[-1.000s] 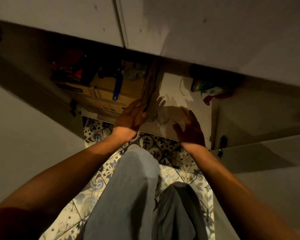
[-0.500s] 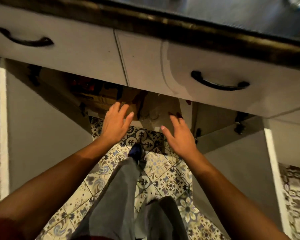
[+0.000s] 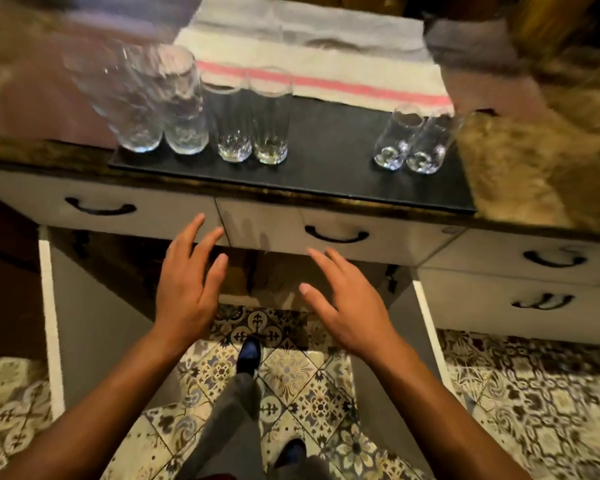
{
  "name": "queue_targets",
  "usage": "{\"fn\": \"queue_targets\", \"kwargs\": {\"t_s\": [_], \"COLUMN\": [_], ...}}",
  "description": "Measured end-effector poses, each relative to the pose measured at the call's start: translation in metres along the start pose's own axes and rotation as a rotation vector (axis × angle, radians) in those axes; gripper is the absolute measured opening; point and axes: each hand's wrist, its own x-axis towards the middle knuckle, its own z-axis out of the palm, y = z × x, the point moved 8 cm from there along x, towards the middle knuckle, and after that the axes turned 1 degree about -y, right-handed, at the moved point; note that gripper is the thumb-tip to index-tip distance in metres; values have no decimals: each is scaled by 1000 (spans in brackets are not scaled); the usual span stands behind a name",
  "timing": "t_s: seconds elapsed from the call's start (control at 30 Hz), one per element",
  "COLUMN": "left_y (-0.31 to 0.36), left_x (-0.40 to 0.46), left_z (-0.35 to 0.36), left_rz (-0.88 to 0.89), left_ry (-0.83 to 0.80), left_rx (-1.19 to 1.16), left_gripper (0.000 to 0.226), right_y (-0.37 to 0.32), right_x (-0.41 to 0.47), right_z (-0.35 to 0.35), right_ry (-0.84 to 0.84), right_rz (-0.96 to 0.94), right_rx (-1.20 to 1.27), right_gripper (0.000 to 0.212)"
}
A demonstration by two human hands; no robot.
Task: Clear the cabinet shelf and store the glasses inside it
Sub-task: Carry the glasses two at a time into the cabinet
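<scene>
Several clear glasses stand on a black mat (image 3: 326,174) on the counter: two wide textured glasses (image 3: 142,109) at the left, two tall ribbed glasses (image 3: 250,116) beside them, and two small glasses (image 3: 413,140) at the right. Below the drawers, the open cabinet shelf (image 3: 274,275) is dark and mostly hidden. My left hand (image 3: 187,285) and my right hand (image 3: 347,303) hover empty with fingers spread in front of the cabinet opening, below the counter edge.
A white towel with a pink stripe (image 3: 312,64) lies behind the glasses. Both cabinet doors stand open, the left door (image 3: 84,323) and the right door (image 3: 402,341). Drawers with black handles (image 3: 336,235) run under the counter. Patterned tiles (image 3: 291,375) cover the floor.
My view has risen from the low cabinet interior to the countertop. Both hands have pulled back out of the cabinet, empty, and lifted toward the drawers.
</scene>
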Motion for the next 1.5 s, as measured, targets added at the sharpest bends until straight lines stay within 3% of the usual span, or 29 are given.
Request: {"fn": "queue_targets", "kwargs": {"t_s": [0.27,0.47,0.7,0.93,1.27,1.5], "left_y": [67,119,173,206,215,220], "left_x": [52,103,166,193,204,194], "left_z": [-40,-12,44,95,120,127], "left_rz": [102,269,363,327,88,46], "left_ry": [69,-128,-266,-265,-110,-135], "left_rx": [-119,-318,-330,-324,-270,-250], "left_gripper": [48,46,49,49,49,35], "right_y": [-17,0,37,84,120,123], "right_x": [16,36,41,62,98,108], "right_z": [-113,-173,-216,-237,-236,-215], "right_ry": [216,437,683,673,531,424], "right_rz": [-18,148,306,320,161,48], "right_rx": [-48,16,46,5,74,324], "right_gripper": [59,45,32,37,49,28]}}
